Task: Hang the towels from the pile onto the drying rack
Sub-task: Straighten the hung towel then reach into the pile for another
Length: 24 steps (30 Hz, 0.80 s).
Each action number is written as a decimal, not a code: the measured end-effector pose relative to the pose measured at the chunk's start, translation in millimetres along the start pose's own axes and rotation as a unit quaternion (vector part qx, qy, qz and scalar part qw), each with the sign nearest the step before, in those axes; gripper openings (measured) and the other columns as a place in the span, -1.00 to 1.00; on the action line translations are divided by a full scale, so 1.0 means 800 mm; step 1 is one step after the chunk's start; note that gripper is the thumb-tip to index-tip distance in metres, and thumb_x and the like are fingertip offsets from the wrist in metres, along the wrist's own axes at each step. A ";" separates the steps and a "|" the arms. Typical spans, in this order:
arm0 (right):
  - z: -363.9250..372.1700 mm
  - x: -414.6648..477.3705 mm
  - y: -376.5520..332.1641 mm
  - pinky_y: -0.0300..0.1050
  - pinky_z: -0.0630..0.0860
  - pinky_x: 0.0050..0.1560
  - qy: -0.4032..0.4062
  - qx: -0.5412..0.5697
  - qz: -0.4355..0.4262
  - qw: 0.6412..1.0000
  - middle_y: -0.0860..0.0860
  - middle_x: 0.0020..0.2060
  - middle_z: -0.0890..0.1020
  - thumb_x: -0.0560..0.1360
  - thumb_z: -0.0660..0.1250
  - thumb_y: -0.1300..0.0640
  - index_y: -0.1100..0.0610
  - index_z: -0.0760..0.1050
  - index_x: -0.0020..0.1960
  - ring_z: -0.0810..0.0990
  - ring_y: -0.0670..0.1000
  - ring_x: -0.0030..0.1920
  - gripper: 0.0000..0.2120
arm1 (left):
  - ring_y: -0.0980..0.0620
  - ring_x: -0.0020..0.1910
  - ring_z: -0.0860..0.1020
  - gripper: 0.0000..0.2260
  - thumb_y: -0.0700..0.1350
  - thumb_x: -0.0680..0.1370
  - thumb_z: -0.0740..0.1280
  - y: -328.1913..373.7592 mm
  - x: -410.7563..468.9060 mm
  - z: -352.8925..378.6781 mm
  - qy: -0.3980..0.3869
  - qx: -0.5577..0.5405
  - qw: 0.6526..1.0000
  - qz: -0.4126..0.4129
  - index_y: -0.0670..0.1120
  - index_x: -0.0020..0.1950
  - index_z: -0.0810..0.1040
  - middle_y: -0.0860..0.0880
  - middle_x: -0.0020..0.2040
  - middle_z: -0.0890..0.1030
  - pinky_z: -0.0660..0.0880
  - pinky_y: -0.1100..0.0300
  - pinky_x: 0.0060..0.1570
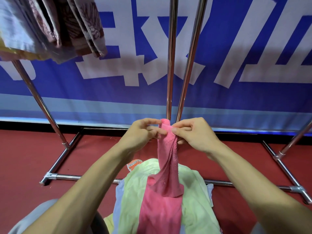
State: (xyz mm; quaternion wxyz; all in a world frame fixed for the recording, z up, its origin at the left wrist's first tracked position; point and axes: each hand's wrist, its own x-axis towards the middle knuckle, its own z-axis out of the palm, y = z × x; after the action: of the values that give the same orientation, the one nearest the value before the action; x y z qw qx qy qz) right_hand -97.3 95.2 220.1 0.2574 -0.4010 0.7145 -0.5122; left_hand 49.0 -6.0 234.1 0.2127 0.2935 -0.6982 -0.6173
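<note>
Place: indoor hall or display area; exact kind unclear.
Backdrop: large blue banner (101, 98) with white characters, across the upper frame.
Floor: red floor (25, 157), lower edges.
Furnishing: chrome drying rack (170, 65), centre.

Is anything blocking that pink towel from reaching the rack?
Nothing visible does. The left hand and right hand pinch the pink towel, open air above. Hung towels hang upper left; the top of the rack is out of view.
</note>
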 end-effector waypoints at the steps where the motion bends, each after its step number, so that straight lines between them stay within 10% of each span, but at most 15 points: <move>1: -0.002 -0.001 -0.001 -0.04 0.63 -0.12 -0.017 -0.008 -0.015 1.000 0.08 -0.29 0.68 0.48 0.42 0.20 0.19 0.66 -0.07 0.60 -0.02 -0.28 -0.92 | 0.06 -0.19 0.53 -0.64 -0.42 0.53 0.24 -0.001 0.003 -0.005 0.016 0.054 0.998 0.023 -0.19 0.30 0.45 -0.11 -0.03 0.61 0.47 0.42 -0.23; 6: -0.014 -0.008 -0.013 -0.25 0.49 -0.10 -0.085 -0.035 -0.102 0.990 -0.09 -0.28 0.61 0.54 0.27 0.36 0.13 0.60 -0.12 0.53 -0.19 -0.26 -0.80 | 0.09 0.17 0.38 -0.31 -0.07 0.38 0.53 -0.006 0.010 -0.021 -0.017 0.301 0.943 0.139 0.14 0.42 0.28 0.02 0.18 0.40 0.34 0.20 0.22; 9: -0.020 -0.006 -0.013 -0.31 0.43 -0.11 -0.074 -0.013 -0.114 0.991 -0.14 -0.28 0.58 0.56 0.25 0.33 0.11 0.58 -0.12 0.50 -0.22 -0.26 -0.80 | 0.12 -0.03 0.46 -0.78 -0.03 0.42 0.49 -0.004 0.010 -0.017 -0.006 0.303 0.931 0.203 -0.04 0.00 0.57 0.05 -0.08 0.48 0.41 0.21 0.04; 12: -0.025 -0.005 -0.008 -0.23 0.47 -0.09 -0.041 -0.001 -0.117 0.992 -0.03 -0.24 0.61 0.55 0.32 0.25 0.13 0.60 -0.04 0.53 -0.13 -0.22 -0.90 | 0.20 -0.30 0.44 -0.80 -0.06 0.44 0.46 -0.006 0.012 -0.009 0.021 0.268 0.936 0.226 -0.08 -0.23 0.48 0.07 -0.26 0.48 0.39 0.30 -0.23; 19: -0.036 -0.022 -0.042 -0.28 0.57 -0.10 0.025 0.028 -0.112 0.993 -0.02 -0.27 0.67 0.42 0.44 0.34 0.19 0.62 -0.05 0.61 -0.19 -0.25 -0.87 | 0.09 -0.32 0.50 -0.80 -0.12 0.43 0.49 0.025 -0.002 -0.006 -0.011 0.139 0.975 0.175 -0.04 -0.24 0.47 0.03 -0.34 0.59 0.46 0.09 -0.22; 24: -0.062 -0.027 -0.140 -0.14 0.61 -0.02 0.093 0.016 -0.190 0.977 0.05 -0.18 0.69 0.47 0.40 0.33 0.13 0.64 -0.05 0.63 -0.11 -0.19 -0.86 | 0.26 -0.36 0.53 -0.90 -0.18 0.46 0.45 0.131 -0.023 -0.015 -0.004 0.064 0.970 0.234 -0.13 -0.15 0.55 0.12 -0.36 0.60 0.45 0.38 -0.33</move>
State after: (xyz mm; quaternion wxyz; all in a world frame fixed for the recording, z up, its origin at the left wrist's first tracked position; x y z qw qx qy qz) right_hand -89.4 122.0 341.6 0.0938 -0.4760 0.6377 -0.5983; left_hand 55.0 4.9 340.5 0.3291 0.1320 -0.7865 -0.5056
